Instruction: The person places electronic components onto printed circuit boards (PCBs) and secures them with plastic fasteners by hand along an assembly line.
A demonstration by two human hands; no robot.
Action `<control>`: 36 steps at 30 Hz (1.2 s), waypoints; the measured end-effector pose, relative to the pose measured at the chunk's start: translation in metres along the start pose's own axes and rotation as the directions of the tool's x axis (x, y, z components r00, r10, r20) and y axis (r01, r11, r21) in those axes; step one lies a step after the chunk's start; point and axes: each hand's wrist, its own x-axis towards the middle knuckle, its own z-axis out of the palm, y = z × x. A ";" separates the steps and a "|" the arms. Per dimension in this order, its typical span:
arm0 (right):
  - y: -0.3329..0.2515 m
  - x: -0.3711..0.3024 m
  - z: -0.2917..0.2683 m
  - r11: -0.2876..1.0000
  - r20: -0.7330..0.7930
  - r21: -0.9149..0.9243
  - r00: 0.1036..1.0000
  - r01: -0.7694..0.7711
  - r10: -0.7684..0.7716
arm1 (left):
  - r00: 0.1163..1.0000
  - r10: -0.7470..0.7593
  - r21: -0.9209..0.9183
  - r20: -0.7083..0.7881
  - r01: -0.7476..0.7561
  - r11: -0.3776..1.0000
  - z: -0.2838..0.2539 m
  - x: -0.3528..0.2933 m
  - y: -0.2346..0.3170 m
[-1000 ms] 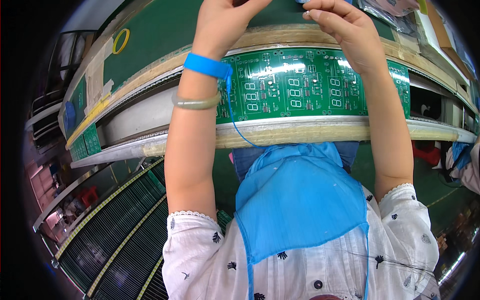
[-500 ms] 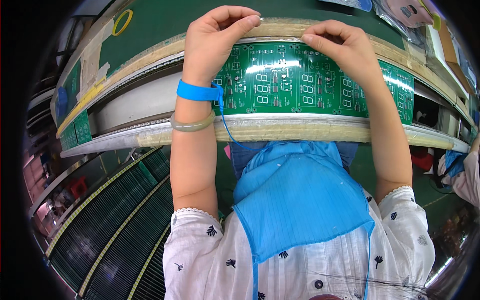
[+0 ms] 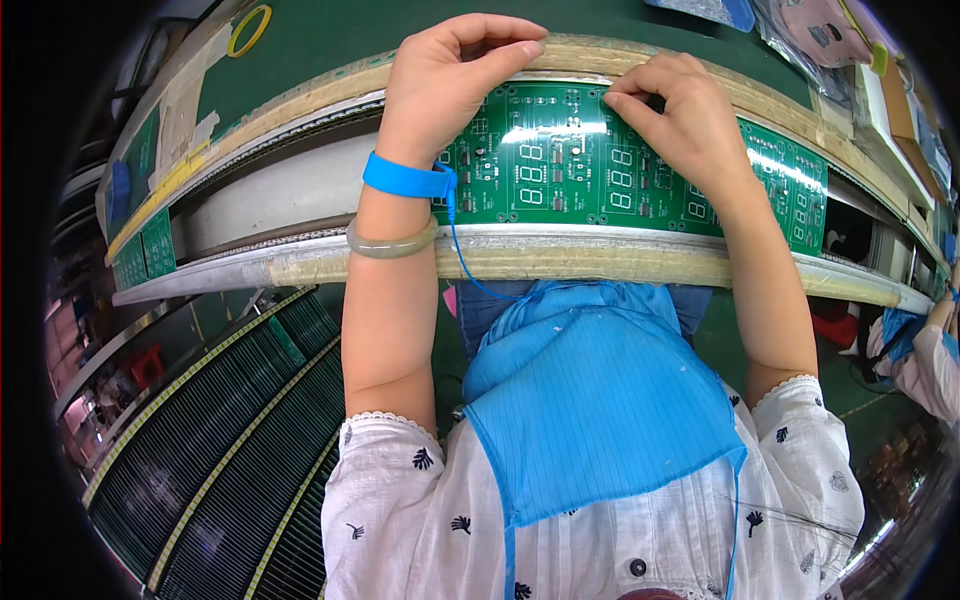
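A long green circuit board panel (image 3: 575,200) with white digit outlines and small components lies between two rails in front of me. My left hand (image 3: 440,90), wearing a blue wrist strap (image 3: 405,178) with a cord, reaches over the panel's left part. Its thumb and forefinger are pinched above the far rail. My right hand (image 3: 685,125) hangs over the panel's right part, thumb and fingers closed together near the panel's far edge. Whatever either pinch holds, if anything, is too small or hidden to make out.
A taped near rail (image 3: 580,262) and a far rail (image 3: 590,58) border the panel. Beyond is a green surface with a yellow ring (image 3: 249,31). Slotted black racks (image 3: 220,450) stand at lower left. Plastic bags and a blue tray (image 3: 705,12) lie at far right.
My left hand has shifted slightly right along the far rail. My right hand has come a little nearer to me, its fingertips now over the panel's far edge.
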 end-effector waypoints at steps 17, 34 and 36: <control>-0.015 0.000 -0.002 0.990 -0.043 -0.109 0.995 0.089 -0.094 | 0.999 -0.004 0.019 0.038 0.003 1.000 -0.001 0.000 -0.003; -0.016 -0.008 0.008 0.974 -0.085 -0.224 0.996 0.019 -0.040 | 0.995 0.053 0.100 0.082 -0.061 0.993 -0.001 0.000 -0.004; -0.018 -0.009 0.008 0.964 -0.084 -0.265 0.996 -0.013 -0.010 | 0.995 0.052 0.092 0.088 -0.060 0.994 0.000 0.000 -0.006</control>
